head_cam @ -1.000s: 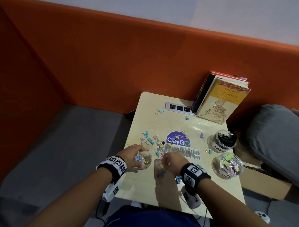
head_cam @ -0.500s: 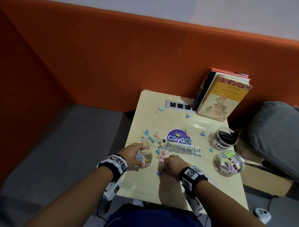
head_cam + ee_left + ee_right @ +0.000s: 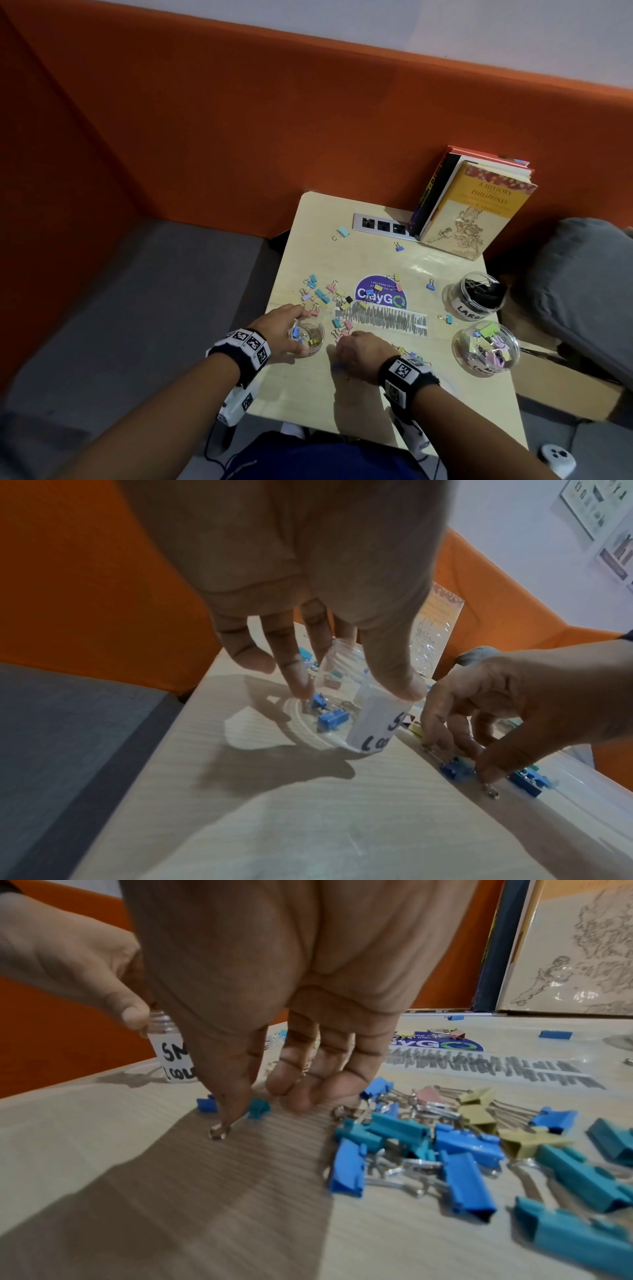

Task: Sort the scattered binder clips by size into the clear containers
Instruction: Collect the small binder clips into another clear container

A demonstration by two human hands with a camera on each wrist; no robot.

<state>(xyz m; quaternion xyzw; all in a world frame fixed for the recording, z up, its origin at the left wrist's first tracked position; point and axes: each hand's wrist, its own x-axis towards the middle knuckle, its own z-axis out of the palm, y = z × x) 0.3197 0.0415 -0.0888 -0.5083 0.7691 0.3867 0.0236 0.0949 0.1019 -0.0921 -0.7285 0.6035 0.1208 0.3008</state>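
Observation:
My left hand (image 3: pixel 284 330) (image 3: pixel 346 688) grips the small clear jar (image 3: pixel 310 339) (image 3: pixel 369 723) (image 3: pixel 174 1053), which stands on the table with a few blue and yellow clips inside. Just right of it, my right hand (image 3: pixel 352 349) (image 3: pixel 260 1107) (image 3: pixel 469 758) is curled down onto the table. Its thumb and fingertips pinch a small blue binder clip (image 3: pixel 207 1104) (image 3: pixel 455 769), beside a teal one (image 3: pixel 258 1108). Several loose clips (image 3: pixel 322 294) lie beyond the jar, and a pile (image 3: pixel 445 1145) lies by my right wrist. The medium jar (image 3: pixel 484 346) and the large jar (image 3: pixel 474 296) stand at the right.
Books (image 3: pixel 476 205) lean at the table's far right, next to a socket strip (image 3: pixel 383 224). A purple sticker (image 3: pixel 380 296) marks the table's middle. An orange partition rises behind. A grey cushion (image 3: pixel 582 291) lies to the right, and a white controller (image 3: pixel 556 459) lies below.
My right hand has drawn slightly toward me and settled over the small blue clips. The left hand keeps its hold on the small jar.

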